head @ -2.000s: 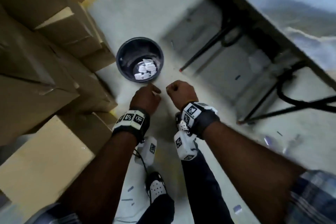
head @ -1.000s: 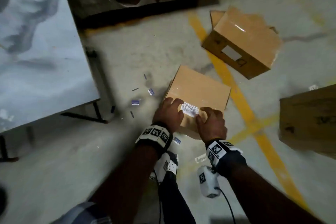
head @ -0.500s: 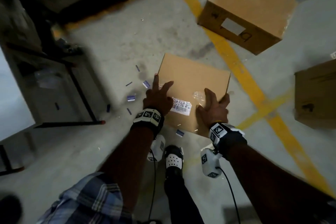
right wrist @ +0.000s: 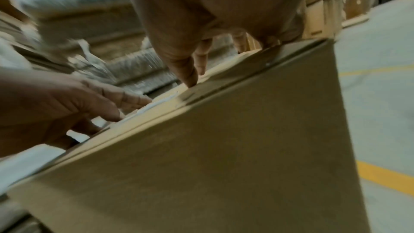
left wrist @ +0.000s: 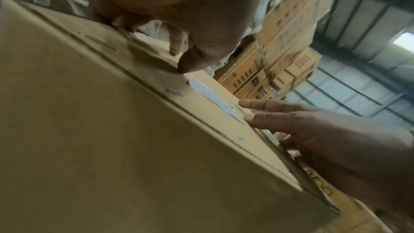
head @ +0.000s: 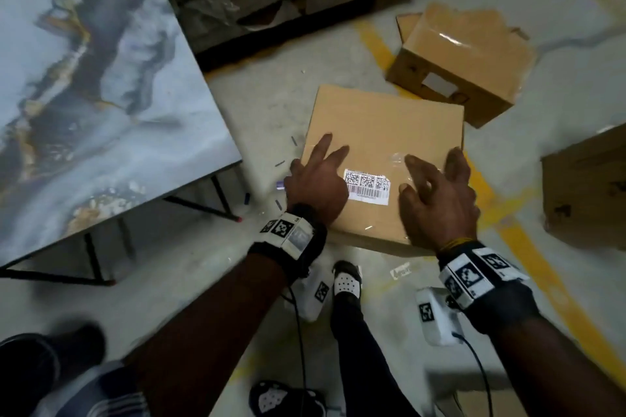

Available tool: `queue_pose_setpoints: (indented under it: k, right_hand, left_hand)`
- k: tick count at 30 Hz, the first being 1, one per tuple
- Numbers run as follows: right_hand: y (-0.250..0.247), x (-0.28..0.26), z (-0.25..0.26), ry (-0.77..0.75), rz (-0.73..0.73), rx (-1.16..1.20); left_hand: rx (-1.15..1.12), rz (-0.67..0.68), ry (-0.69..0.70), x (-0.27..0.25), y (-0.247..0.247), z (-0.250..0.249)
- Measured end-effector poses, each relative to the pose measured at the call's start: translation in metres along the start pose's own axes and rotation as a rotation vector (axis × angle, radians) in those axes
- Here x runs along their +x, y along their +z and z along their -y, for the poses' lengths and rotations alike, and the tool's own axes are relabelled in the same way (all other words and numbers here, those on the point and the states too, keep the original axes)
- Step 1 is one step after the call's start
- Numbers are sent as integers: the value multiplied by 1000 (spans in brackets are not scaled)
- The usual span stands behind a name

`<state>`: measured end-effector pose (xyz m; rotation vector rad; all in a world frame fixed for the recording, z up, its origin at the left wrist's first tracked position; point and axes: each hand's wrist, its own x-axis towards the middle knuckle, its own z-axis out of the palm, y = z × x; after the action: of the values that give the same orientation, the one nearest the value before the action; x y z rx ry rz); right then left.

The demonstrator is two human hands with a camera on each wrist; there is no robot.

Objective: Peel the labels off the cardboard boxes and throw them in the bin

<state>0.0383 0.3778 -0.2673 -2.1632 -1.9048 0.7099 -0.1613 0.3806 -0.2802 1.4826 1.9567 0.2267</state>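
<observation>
A brown cardboard box lies on the floor in front of me, with a white barcode label stuck flat near its front edge. My left hand rests on the box top just left of the label, fingers straight and spread. My right hand lies spread on the top just right of the label. Neither hand holds anything. In the left wrist view the thumb touches the cardboard beside the label. In the right wrist view my right hand's thumb presses on the box top.
A second box with a white label lies behind on the yellow floor line. A third box stands at the right edge. A marble-topped table fills the left. A dark round shape sits bottom left. My shoe is below the box.
Two seconds ago both hands were above the bin; they have since come to this box. A second ago their fingers were curled at the label's edges, and now they lie spread.
</observation>
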Motion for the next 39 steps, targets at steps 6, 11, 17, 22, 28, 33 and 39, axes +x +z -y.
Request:
queue_pose_setpoints:
  k: [6,11,17,22,28,33,39]
  right_hand:
    - [-90,-99,103,-181,-9,-25]
    - [-97,-168,197,-431,-83,-64]
    - [-42,-180,282,-536,-95,169]
    - [-18,-153,326,-592,-32,102]
    - [-27,-139,338,-555,-1,74]
    - [-35,-121,327,-539,-13,90]
    - [-45,-107,320,-534,-58,83]
  left_hand:
    - [-85,-205,49,-128,-114,12]
    - [-214,-390,96,-218,-177,42]
    - [-550,-297,35,-227,-166,64]
    - [-587,-359,-23,-187,-175,110]
    - [-878,-276,-142,-175,-159,142]
    - [-1009,-294,-309,-169,-131,135]
    - [-1037,-293,-461,-140,-107,140]
